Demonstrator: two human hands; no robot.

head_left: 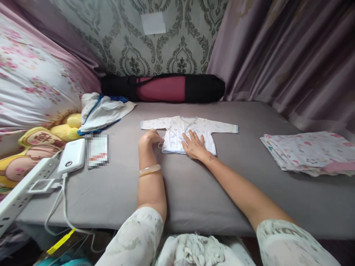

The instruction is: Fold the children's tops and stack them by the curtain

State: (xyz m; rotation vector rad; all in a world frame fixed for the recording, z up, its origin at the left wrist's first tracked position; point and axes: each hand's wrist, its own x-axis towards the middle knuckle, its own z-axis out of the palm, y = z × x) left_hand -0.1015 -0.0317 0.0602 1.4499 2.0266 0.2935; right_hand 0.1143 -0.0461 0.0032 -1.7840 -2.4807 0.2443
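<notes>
A small white baby shirt [174, 138] with pale prints and light blue trim lies spread on the grey bed sheet, its sleeves stretched out to both sides. At its left side edge, my left hand [150, 138] is bent inward, with the fingers drawn together around a thin white tie string. Part of those fingers is hidden behind the back of the hand. My right hand [195, 145] rests flat on the lower right front of the shirt, fingers spread.
Folded printed cloth [307, 151] lies at right. A long black and maroon bag [161, 88] lines the back wall. At left are a crumpled white and blue garment [107, 111], a white power bank [72, 155], a power strip [24, 188], cables and yellow plush toys [66, 127].
</notes>
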